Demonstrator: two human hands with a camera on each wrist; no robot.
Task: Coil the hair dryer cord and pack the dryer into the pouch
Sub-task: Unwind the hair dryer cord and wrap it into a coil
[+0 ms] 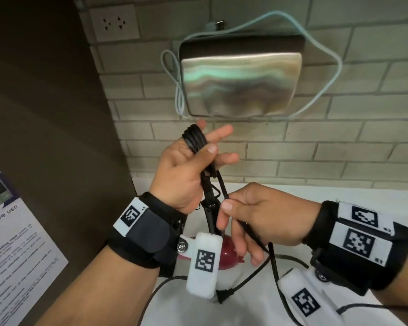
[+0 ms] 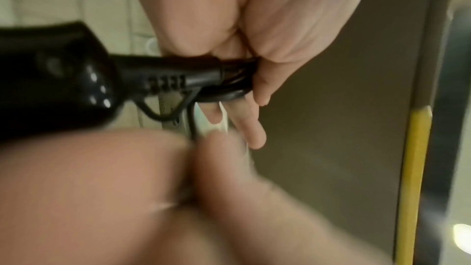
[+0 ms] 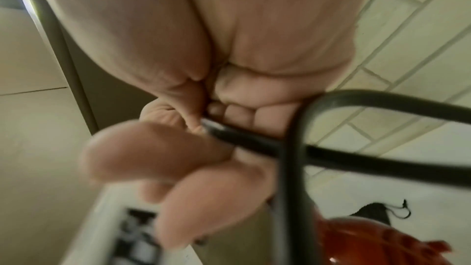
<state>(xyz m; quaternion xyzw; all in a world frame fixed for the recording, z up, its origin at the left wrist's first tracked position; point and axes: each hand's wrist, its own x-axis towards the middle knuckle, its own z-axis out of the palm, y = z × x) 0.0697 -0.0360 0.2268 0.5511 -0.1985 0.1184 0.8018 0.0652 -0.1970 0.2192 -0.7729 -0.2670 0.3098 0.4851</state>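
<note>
We see the left hand (image 1: 181, 175) raised before the brick wall, its thumb and fingers (image 1: 222, 135) holding several loops of the black rubber cord (image 1: 194, 137) and the black handle end of the red hair dryer (image 1: 229, 252), which hangs down over the white counter (image 1: 339, 191). The right hand (image 1: 257, 215), just right and nearer, pinches 1 strand of cord between thumb and forefinger. The black 2-pin plug (image 1: 224, 296) hangs near the counter. A black drawstring pouch (image 3: 377, 214) lies on the counter beyond the dryer.
</note>
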